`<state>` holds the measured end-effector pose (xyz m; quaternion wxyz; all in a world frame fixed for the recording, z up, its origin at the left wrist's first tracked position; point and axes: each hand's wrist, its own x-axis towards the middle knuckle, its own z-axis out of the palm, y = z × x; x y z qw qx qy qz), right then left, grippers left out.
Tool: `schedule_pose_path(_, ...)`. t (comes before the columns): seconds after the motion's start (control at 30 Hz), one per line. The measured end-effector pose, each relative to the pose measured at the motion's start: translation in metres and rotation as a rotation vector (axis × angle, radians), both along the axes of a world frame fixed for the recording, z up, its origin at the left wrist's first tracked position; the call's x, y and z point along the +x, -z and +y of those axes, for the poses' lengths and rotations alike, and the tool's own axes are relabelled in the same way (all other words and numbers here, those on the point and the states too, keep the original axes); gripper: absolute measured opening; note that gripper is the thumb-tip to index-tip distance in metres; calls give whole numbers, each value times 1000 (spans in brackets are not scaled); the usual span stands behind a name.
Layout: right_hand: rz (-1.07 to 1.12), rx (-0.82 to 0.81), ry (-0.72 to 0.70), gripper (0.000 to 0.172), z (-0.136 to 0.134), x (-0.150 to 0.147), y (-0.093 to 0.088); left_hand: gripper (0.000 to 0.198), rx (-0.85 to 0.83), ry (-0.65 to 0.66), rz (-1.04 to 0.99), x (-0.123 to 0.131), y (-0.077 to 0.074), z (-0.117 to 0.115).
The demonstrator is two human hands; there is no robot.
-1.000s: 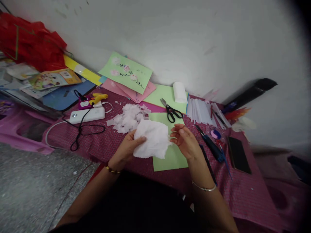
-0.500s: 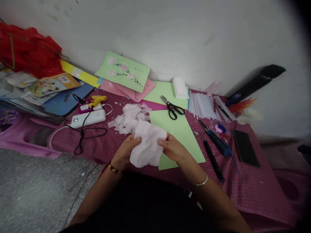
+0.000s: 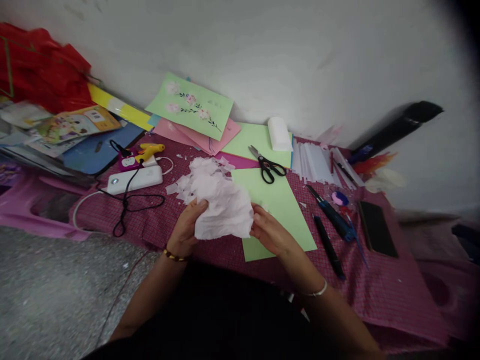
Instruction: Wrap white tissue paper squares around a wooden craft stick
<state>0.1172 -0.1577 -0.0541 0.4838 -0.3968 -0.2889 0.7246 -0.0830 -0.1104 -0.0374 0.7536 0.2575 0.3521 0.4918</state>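
Frame centre; left hand (image 3: 183, 227) pinching white tissue (image 3: 227, 212); right hand (image 3: 273, 232) at its right edge, cannot tell if pinching; scissors (image 3: 263, 159) just above

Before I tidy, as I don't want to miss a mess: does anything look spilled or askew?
Yes: torn white scraps lie in a loose, straggling heap on the tablecloth, as if spilled. Left of them, a black cord lies in untidy loops.

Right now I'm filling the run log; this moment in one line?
left hand: holding white tissue; right hand: at tissue's right edge; scraps: piled beyond tissue; scissors: lying beyond right hand
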Motion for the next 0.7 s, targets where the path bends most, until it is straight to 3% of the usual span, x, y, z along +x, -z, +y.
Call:
schedule_pose_path(0.17, -36, -2, 79, 26, 2, -10, -10, 28, 53, -16, 101, -4, 2, 1)
schedule_pose_path(0.27, -46, 2, 90, 30, 4, -10, -23, 30, 158, -40, 322, -10, 6, 0)
schedule_pose_path(0.37, -72, 3, 97, 29, 3, -6, -32, 47, 527, -295, 756, -13, 3, -3)
schedule_pose_path(0.43, -82, 26, 109, 28, 2, -2, -39, 55, 818, -499, 996, -10, -9, -7)
schedule_pose_path(0.47, -84, 43, 112, 28, 1, 0, -43, 53, 932, -527, 1050, -6, -17, -10)
schedule_pose_path(0.5, -87, 65, 114, 28, 1, 2, -46, 43, 1037, -477, 1029, 0, -27, -13)
schedule_pose_path(0.57, -104, 116, 121, 28, 0, 5, -53, 17, 1133, -108, 896, 16, -47, -18)
schedule_pose_path(0.63, -120, 169, 132, 27, 1, 8, -57, 5, 1054, 210, 762, 34, -62, -20)
schedule_pose_path(0.7, -118, 213, 150, 24, 2, 10, -59, 3, 944, 378, 664, 51, -69, -19)
